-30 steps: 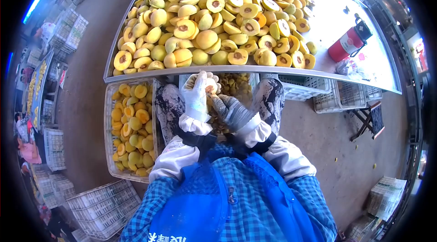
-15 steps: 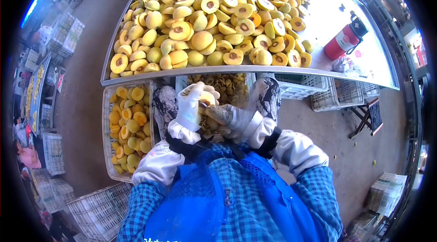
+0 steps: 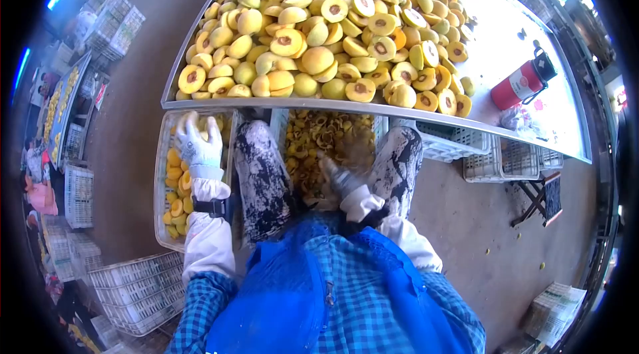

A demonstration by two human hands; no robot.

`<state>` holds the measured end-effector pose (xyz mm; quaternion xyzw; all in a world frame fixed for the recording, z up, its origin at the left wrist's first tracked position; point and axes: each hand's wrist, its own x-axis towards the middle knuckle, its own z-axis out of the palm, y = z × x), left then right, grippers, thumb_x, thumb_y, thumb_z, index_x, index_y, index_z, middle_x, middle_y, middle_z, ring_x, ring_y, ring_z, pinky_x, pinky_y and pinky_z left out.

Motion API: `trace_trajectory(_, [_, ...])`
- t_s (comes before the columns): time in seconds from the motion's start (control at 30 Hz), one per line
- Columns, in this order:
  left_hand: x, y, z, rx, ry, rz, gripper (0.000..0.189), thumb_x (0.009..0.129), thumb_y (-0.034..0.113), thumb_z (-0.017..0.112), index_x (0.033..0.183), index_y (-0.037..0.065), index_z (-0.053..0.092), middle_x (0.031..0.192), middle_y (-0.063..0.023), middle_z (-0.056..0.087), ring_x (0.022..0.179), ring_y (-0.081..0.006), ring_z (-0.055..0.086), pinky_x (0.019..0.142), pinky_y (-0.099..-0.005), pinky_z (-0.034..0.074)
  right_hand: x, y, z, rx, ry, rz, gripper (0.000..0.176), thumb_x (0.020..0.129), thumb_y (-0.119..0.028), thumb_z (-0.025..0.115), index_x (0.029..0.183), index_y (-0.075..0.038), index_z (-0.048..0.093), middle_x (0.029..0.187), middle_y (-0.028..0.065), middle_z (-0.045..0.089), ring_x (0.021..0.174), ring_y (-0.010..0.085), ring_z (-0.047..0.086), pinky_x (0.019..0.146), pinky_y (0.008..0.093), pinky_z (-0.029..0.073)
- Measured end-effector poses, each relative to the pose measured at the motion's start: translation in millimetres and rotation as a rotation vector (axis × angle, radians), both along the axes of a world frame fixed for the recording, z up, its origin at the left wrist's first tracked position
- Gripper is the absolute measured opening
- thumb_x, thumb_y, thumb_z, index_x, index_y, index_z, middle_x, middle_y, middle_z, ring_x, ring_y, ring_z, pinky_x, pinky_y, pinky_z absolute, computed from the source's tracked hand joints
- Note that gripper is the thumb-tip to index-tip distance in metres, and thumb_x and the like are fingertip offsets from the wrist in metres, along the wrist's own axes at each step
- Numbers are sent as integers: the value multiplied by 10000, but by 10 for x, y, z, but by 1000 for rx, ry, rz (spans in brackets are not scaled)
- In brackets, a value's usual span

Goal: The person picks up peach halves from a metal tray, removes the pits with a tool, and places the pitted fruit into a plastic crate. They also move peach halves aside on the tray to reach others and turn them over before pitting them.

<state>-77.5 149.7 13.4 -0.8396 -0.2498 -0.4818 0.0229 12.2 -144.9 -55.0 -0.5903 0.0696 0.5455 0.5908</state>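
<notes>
My left hand (image 3: 199, 144), in a whitish glove, is over the left crate (image 3: 161, 201) with its fingers spread and nothing seen in them. Yellow peach halves (image 3: 177, 184) fill that crate below and around the hand. Between my knees, my right hand (image 3: 341, 177), in a grey, stained glove, is over the middle crate (image 3: 282, 129). Motion smears its fingers, and I cannot tell what they hold. Brownish-yellow fruit scraps (image 3: 313, 141) lie in the middle crate. In front, a big heap of halved peaches (image 3: 319, 28), many showing brown centres, covers much of the metal table (image 3: 492, 28).
A red bottle (image 3: 518, 86) stands on the table's right side beside a crumpled plastic bag (image 3: 522, 121). White crates (image 3: 452, 144) sit under the table, near a folding stool (image 3: 546, 197). Another crate (image 3: 140, 291) is at lower left. People work at a far-left table (image 3: 61, 108).
My left hand has left the peach piece it held near my right hand and moved left over the left crate, fingers now spread. My right hand has moved slightly right and down. The view has shifted.
</notes>
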Motion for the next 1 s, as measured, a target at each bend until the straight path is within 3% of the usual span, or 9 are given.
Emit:
trace_trajectory(0.03, [140,-238,312,208,2,62,223,811,191,645,975,43,612,784,-110,597,722,-277,586,645,-390,471,-26,18,177,-39,-151,77,499,850,-561,524,674,-95,568,530,-8,471,455,119,429,430,273,329])
trace_trajectory(0.27, [1840,-1525,461,-368,769,-546,404,808,435,580,807,34,626,699,-141,611,674,-331,595,617,-429,462,5,-117,309,199,-490,-233,354,934,-375,480,774,-78,587,575,-43,485,469,63,428,423,230,334])
trace_trajectory(0.37, [2064,-1670,175,-268,778,-444,453,769,508,565,776,59,625,729,-137,623,682,-284,611,622,-417,477,267,-289,29,244,-1845,-166,300,937,-344,477,893,-68,588,686,-12,556,526,66,485,437,229,398])
trace_trajectory(0.5, [1960,-1764,360,-539,787,-412,423,761,428,592,1022,100,531,997,-121,579,928,-294,563,798,-429,425,86,-289,1002,298,-659,-510,214,936,-233,504,979,-29,551,842,72,567,683,119,521,578,248,447])
trace_trajectory(0.6, [1998,-1961,193,-597,645,-424,352,800,320,568,1079,133,463,1005,-114,563,961,-305,542,834,-450,370,304,-344,1042,155,-1034,-475,220,918,-251,536,941,-32,537,734,47,571,573,105,525,490,222,433])
trace_trajectory(0.73, [1943,-1960,97,-540,639,-640,313,841,251,538,1106,104,460,1018,-133,585,863,-345,601,755,-470,450,815,-698,198,301,-918,-515,225,908,-204,550,1024,-13,538,795,42,577,650,101,532,569,215,435])
trace_trajectory(0.87, [1914,-1880,208,-1233,177,-648,290,831,155,598,1096,95,493,1008,-127,619,927,-288,610,792,-355,481,1061,-784,352,267,-783,-638,238,894,-132,570,1097,-11,539,894,47,594,706,94,544,591,216,444])
trace_trajectory(0.9, [2019,-1875,27,-1080,-3,-629,322,830,181,621,1112,98,488,960,-129,611,858,-265,609,773,-337,477,1131,-798,327,252,-854,-657,261,890,-127,576,1122,-15,536,898,52,600,722,97,556,604,220,455])
trace_trajectory(1.0, [1626,-1725,376,-1417,-8,-984,363,812,114,649,1140,80,500,920,-47,574,794,-146,538,732,-276,460,1057,-539,709,198,-869,-648,336,848,-235,642,1129,-106,512,752,30,593,470,73,454,375,192,345])
